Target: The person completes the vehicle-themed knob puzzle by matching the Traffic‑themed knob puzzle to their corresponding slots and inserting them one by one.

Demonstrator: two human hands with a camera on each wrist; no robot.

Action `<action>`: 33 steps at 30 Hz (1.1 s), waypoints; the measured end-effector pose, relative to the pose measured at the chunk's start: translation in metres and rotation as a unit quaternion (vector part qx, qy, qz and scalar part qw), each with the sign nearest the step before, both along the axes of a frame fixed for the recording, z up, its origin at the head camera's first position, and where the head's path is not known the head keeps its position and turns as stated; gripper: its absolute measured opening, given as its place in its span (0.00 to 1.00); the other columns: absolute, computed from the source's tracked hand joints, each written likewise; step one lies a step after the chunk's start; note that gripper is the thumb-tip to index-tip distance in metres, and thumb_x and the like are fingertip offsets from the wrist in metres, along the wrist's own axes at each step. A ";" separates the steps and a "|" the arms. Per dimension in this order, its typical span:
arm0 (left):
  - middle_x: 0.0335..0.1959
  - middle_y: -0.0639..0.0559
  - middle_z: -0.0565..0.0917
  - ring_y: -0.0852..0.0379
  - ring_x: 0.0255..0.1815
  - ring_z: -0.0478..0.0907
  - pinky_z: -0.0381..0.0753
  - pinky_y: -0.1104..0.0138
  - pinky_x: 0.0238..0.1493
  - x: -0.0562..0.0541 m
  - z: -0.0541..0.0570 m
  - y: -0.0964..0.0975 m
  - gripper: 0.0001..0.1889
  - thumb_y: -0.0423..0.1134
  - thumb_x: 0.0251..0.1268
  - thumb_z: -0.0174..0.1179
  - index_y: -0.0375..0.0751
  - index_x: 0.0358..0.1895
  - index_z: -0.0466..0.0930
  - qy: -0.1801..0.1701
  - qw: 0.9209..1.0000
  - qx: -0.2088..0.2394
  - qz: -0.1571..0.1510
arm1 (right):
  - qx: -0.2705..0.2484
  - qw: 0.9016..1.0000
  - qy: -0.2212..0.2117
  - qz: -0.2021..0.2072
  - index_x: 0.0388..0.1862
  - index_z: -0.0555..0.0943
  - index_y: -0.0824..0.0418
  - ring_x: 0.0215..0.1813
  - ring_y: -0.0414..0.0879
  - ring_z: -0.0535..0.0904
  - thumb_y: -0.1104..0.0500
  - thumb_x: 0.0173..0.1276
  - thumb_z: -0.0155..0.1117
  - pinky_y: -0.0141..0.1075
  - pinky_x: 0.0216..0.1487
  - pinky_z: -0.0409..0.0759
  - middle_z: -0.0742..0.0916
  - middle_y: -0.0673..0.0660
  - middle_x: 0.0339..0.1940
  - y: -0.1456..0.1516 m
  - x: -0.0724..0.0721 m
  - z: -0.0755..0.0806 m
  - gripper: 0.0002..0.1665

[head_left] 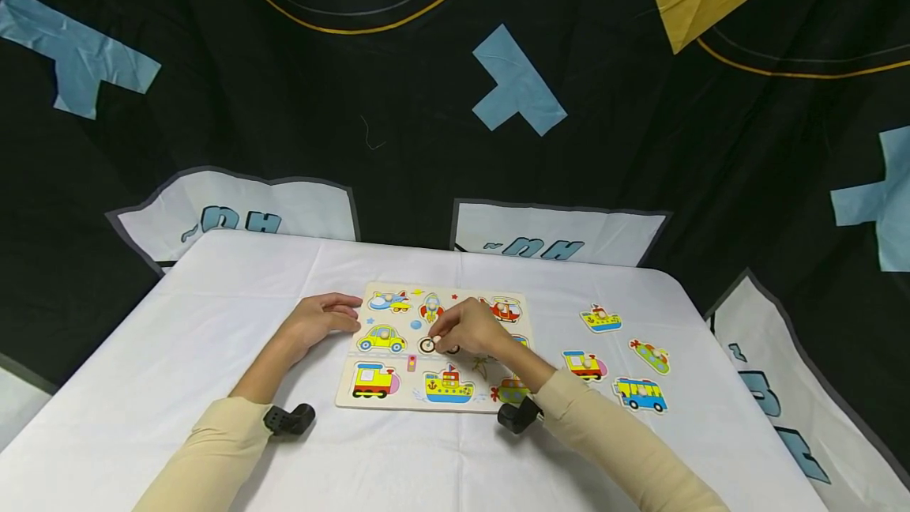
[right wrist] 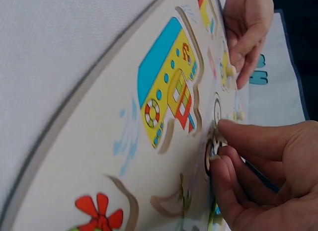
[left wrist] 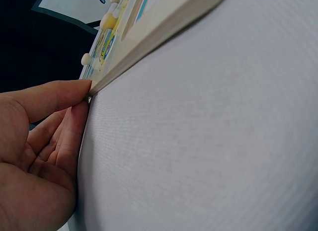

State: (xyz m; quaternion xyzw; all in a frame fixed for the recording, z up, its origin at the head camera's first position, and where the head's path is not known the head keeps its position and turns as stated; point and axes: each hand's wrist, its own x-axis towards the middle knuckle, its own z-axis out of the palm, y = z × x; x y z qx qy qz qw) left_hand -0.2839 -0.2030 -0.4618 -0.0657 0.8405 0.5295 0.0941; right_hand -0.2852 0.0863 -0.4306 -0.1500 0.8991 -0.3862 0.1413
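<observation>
A wooden peg puzzle board lies flat on the white table. At its left edge, my left hand touches the rim with its fingertips; in the left wrist view, fingers meet the board's corner. My right hand is over the middle of the board. Its thumb and fingers pinch a two-wheeled cycle puzzle piece at the middle slot. The hand hides much of that piece, so how fully it sits in the slot cannot be told. A knobbed car piece lies to its left.
Right of the board lie loose knobbed pieces: a ship, a train, a submarine-like piece and a bus. A plane, a rocket and a helicopter line the board's top row. A black curtain hangs behind.
</observation>
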 end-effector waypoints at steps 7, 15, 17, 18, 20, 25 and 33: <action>0.46 0.48 0.87 0.51 0.51 0.79 0.70 0.54 0.62 0.000 -0.001 0.000 0.28 0.38 0.59 0.70 0.41 0.65 0.79 0.013 1.000 -0.005 -0.005 | 0.006 1.000 0.022 -0.015 0.35 0.92 0.56 0.32 0.38 0.78 0.60 0.52 0.81 0.30 0.33 0.73 0.88 0.47 0.27 0.013 -0.003 0.004 0.10; 0.47 0.47 0.88 0.51 0.50 0.81 0.71 0.52 0.63 0.001 -0.002 -0.001 0.27 0.38 0.60 0.69 0.40 0.65 0.78 0.017 1.000 -0.016 -0.005 | 0.021 0.998 0.030 -0.048 0.38 0.92 0.56 0.36 0.43 0.78 0.58 0.56 0.80 0.34 0.38 0.74 0.87 0.49 0.30 0.031 -0.010 0.014 0.10; 0.47 0.47 0.88 0.51 0.50 0.81 0.72 0.53 0.62 0.001 -0.002 -0.002 0.27 0.38 0.60 0.69 0.40 0.65 0.78 0.019 1.000 -0.015 -0.007 | 0.029 0.997 0.033 -0.060 0.39 0.92 0.56 0.37 0.44 0.78 0.57 0.56 0.80 0.35 0.39 0.74 0.87 0.49 0.30 0.037 -0.012 0.018 0.11; 0.47 0.47 0.88 0.51 0.50 0.81 0.72 0.54 0.62 0.001 -0.002 -0.002 0.27 0.38 0.60 0.69 0.40 0.65 0.78 0.020 1.000 -0.014 -0.008 | 0.031 0.997 0.035 -0.065 0.39 0.92 0.56 0.37 0.44 0.78 0.57 0.56 0.80 0.36 0.40 0.74 0.87 0.49 0.31 0.041 -0.012 0.019 0.11; 0.47 0.47 0.88 0.52 0.49 0.81 0.71 0.54 0.62 0.001 -0.002 -0.002 0.27 0.38 0.60 0.69 0.40 0.65 0.78 0.020 1.000 -0.014 -0.009 | 0.038 0.996 0.040 -0.074 0.40 0.91 0.56 0.37 0.44 0.78 0.56 0.56 0.80 0.36 0.41 0.73 0.87 0.49 0.31 0.048 -0.013 0.022 0.12; 0.46 0.48 0.88 0.52 0.49 0.82 0.72 0.53 0.62 0.000 -0.001 -0.002 0.27 0.38 0.60 0.69 0.40 0.65 0.78 0.019 1.000 -0.015 -0.008 | 0.035 0.994 0.046 -0.091 0.42 0.91 0.58 0.36 0.44 0.77 0.57 0.55 0.80 0.35 0.38 0.72 0.87 0.51 0.30 0.069 -0.015 0.031 0.15; 0.47 0.47 0.88 0.53 0.49 0.81 0.72 0.55 0.61 0.001 -0.001 -0.001 0.27 0.38 0.60 0.69 0.40 0.64 0.78 0.020 1.000 -0.007 -0.013 | 0.017 0.993 0.020 -0.117 0.47 0.89 0.59 0.38 0.46 0.77 0.57 0.55 0.80 0.36 0.38 0.72 0.86 0.52 0.30 0.103 -0.017 0.040 0.19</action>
